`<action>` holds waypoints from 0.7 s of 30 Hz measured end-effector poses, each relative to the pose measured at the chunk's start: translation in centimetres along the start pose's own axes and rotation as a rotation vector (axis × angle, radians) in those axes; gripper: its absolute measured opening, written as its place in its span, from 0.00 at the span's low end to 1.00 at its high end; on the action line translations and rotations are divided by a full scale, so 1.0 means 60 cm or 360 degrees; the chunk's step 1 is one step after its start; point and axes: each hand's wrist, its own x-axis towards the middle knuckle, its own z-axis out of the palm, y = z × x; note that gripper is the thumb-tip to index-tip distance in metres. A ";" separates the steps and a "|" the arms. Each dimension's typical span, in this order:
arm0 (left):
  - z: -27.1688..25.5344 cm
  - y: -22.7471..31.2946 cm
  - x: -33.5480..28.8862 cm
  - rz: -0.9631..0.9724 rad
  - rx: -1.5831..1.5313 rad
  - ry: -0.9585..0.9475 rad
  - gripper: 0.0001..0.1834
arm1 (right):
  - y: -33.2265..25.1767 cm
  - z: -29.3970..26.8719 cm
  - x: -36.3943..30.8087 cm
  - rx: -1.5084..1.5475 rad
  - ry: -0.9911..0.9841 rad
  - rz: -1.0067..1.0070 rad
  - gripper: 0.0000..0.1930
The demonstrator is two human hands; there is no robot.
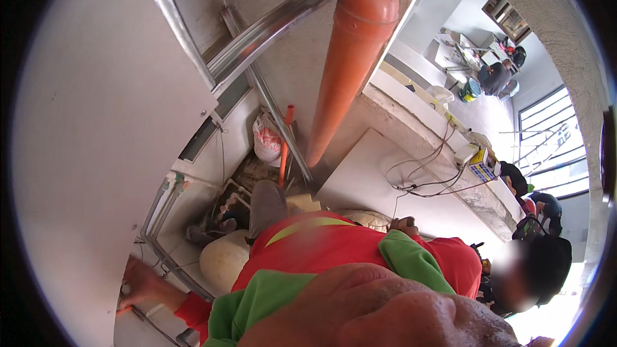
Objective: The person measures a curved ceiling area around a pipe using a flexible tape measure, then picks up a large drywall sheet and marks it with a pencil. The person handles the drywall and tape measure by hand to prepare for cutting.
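Head view: left hand [141, 284] meets the panel [90, 154] edge, grip unclear; right hand [406, 226] curls, contents unclear, cables [410, 187] nearby above it.

The left hand [144, 286] is indistinct, its fingertips lost behind the edge of the white panel [96, 122], so their contact cannot be told. The right hand [405, 223] shows small, hiding whatever its fingers may hold; a thin wire [394, 207] above them is too fine to follow to its end. Well above those fingers, the orange pipe [353, 51] is cut off at the top; rightward, a black-capped person [554, 270] has a blurred face.
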 end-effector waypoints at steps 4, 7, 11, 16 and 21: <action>-0.032 -0.233 -0.152 -0.1376 -0.0384 0.0434 0.36 | 0.051 -0.050 0.015 -0.0101 0.0264 0.0074 0.27; 0.113 -0.392 -0.240 -0.1772 0.0031 0.0242 0.20 | 0.106 -0.116 0.027 -0.0156 0.0464 0.0306 0.31; 0.372 -0.426 -0.175 -0.1401 -0.0096 -0.1204 0.29 | 0.176 -0.257 0.034 -0.0101 0.0366 0.0570 0.31; 0.557 -0.377 -0.096 -0.0758 -0.0935 -0.1805 0.23 | 0.171 -0.362 -0.009 -0.1130 0.0540 -0.0229 0.32; 0.546 -0.383 -0.108 -0.1593 -0.1141 -0.1806 0.21 | 0.123 -0.200 -0.064 -0.0680 0.0698 -0.0685 0.36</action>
